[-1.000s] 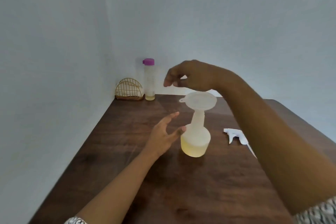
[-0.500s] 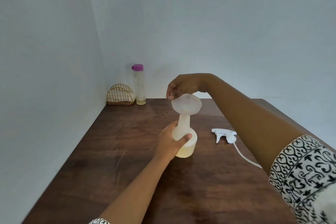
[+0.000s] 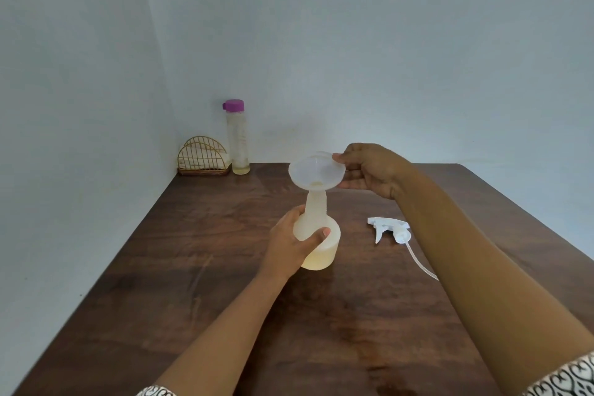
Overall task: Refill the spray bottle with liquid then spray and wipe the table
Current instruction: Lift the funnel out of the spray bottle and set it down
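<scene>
A translucent spray bottle [image 3: 321, 235] with yellowish liquid in its base stands upright mid-table. My left hand [image 3: 291, 244] grips its body from the left. A white funnel [image 3: 316, 170] sits in the bottle's neck, tilted toward me. My right hand [image 3: 369, 170] pinches the funnel's right rim. The white trigger spray head [image 3: 390, 228] with its dip tube lies on the table to the right of the bottle. A tall clear refill bottle [image 3: 238, 138] with a purple cap stands at the back by the wall, a little liquid at its bottom.
The dark wooden table [image 3: 193, 267] fills a corner between two pale walls. A gold wire napkin holder [image 3: 203, 157] with white napkins stands in the back left corner beside the refill bottle. The table's right edge runs diagonally at the right.
My left hand closed around the spray bottle's body. My right hand moved from above the funnel to its right rim, and the funnel now tilts.
</scene>
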Motion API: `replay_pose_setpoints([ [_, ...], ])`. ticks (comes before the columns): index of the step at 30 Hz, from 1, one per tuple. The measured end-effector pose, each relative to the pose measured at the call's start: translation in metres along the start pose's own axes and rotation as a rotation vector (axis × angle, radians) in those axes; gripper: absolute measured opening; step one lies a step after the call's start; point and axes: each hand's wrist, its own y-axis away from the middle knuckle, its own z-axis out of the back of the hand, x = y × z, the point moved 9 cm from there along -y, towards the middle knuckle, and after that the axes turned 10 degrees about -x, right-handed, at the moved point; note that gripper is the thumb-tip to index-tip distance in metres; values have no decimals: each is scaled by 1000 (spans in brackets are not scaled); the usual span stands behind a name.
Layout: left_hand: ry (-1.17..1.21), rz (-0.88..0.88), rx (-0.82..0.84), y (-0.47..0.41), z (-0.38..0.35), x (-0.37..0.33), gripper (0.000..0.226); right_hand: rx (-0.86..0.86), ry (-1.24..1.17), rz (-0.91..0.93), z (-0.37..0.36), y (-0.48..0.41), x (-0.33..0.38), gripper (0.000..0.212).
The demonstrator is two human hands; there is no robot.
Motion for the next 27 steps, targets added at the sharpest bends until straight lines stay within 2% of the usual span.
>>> replay_pose_setpoints([
  [8, -1, -10, -8, -1, 2, -1, 60, -153, 29, 140, 7, 3, 5, 31],
  [19, -5, -4, -4, -3, 1, 2, 62, -198, -19, 166, 10, 5, 6, 28],
  [23, -2, -9, -9, -3, 1, 1, 62, -160, -49, 137, 7, 4, 0, 29],
  [27, -11, -11, -14, -4, 1, 0, 63, -135, -175, 118, 8, 4, 6, 27],
])
